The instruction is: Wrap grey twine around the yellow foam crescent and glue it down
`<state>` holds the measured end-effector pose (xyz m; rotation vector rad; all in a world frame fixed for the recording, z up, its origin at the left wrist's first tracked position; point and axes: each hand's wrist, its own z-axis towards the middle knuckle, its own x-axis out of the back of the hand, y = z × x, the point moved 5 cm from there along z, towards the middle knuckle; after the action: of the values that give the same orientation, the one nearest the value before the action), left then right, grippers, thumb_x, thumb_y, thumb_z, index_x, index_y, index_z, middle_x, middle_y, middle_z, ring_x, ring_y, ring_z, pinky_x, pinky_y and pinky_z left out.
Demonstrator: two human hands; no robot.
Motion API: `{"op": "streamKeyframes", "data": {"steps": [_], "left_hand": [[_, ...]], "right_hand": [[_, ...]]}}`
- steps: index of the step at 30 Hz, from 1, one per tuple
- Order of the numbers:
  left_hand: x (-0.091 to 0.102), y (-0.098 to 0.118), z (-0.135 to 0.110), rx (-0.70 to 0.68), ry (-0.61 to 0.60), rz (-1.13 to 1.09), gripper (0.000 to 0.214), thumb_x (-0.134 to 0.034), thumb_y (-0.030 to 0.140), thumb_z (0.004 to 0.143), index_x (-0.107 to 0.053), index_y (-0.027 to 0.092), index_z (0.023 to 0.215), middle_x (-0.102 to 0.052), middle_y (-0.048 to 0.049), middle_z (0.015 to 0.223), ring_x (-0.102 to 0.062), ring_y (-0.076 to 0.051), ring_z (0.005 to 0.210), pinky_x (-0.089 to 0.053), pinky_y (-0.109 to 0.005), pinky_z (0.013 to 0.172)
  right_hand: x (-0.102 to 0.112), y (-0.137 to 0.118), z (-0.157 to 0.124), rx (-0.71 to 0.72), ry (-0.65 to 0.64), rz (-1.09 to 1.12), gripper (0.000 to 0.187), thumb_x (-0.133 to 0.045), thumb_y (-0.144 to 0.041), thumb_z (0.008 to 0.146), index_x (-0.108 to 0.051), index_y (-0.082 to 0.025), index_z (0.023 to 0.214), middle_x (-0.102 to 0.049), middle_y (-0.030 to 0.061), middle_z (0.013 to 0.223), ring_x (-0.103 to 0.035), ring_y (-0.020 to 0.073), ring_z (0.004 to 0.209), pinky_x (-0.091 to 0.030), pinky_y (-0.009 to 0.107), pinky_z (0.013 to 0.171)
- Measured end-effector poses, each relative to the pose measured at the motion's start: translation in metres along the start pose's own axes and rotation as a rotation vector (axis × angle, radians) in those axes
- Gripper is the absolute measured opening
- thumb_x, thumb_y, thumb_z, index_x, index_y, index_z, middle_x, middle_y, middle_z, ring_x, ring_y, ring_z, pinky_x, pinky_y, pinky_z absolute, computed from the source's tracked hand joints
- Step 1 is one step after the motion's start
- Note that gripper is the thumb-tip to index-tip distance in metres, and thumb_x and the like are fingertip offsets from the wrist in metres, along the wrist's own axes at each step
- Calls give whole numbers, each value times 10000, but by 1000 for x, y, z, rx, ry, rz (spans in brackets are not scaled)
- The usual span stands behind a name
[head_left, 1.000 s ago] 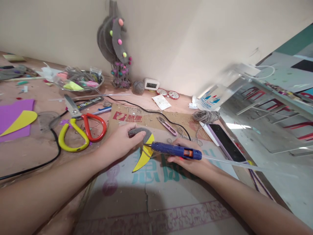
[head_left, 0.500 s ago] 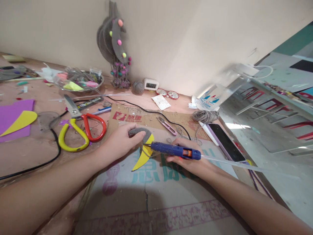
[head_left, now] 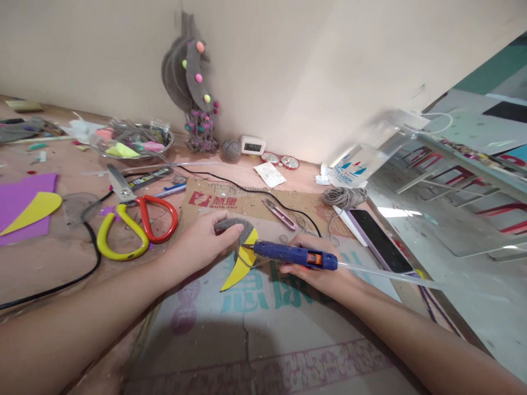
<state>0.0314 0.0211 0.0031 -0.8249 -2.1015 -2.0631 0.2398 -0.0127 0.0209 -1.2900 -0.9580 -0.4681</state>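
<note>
My left hand [head_left: 216, 236] pinches the upper end of a curved yellow crescent [head_left: 241, 267], partly wrapped in grey yarn [head_left: 246, 226]. In my right hand [head_left: 308, 263] is a blue hot glue gun [head_left: 294, 254], a clear glue stick [head_left: 382, 272] trailing from its back end. The gun's nozzle rests at or very close to the crescent, near the edge of the wrapped yarn. A strand of yarn runs from the crescent toward my right hand. Beneath both hands lies a printed cardboard sheet [head_left: 197, 340].
Scissors with red and yellow handles [head_left: 123, 236] lie left, beside purple sheet [head_left: 28, 186]. Behind are pink thread snips [head_left: 280, 214], a black cord [head_left: 247, 189], a bowl of scraps [head_left: 164, 148] and a small clock [head_left: 252, 145]. Right: grey yarn [head_left: 346, 196] and a phone [head_left: 381, 238].
The view has tilted slightly, so the background sits a little lower in the picture. Both hands, the crescent and the glue gun keep nearly the same position relative to each other.
</note>
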Motion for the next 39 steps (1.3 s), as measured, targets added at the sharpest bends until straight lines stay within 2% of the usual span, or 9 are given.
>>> {"op": "streamKeyframes", "data": {"steps": [13,23,33,39], "left_hand": [[-1,1,1,28,-23,-86,232,-484,391,802,-440,200,679,-413,76,483,-382,-92,454,-294,-201,448],[-1,-3,2,28,-39,-149,241,-491,414,802,-442,201,700,-420,77,493,-379,-87,449,-291,-198,450],[-1,-1,0,37,-39,-121,260,-494,427,796,-433,202,682,-425,76,489,-392,-92,450,-300,-204,467],[-1,0,0,36,-34,-109,257,-493,424,800,-434,200,687,-423,77,491,-386,-89,457,-296,-204,470]], "right_hand": [[4,0,0,-48,29,21,381,-643,-563,660,-565,-190,664,-577,2,610,-512,131,562,-380,230,503],[7,3,2,-85,95,121,400,-656,-567,633,-538,-185,620,-502,-19,548,-436,111,519,-342,223,459],[13,0,2,-175,149,111,356,-697,-518,592,-539,-199,616,-521,-26,530,-475,123,512,-372,230,462],[14,-1,3,-231,171,204,323,-719,-463,567,-529,-205,608,-527,-30,527,-505,125,506,-411,232,481]]}}
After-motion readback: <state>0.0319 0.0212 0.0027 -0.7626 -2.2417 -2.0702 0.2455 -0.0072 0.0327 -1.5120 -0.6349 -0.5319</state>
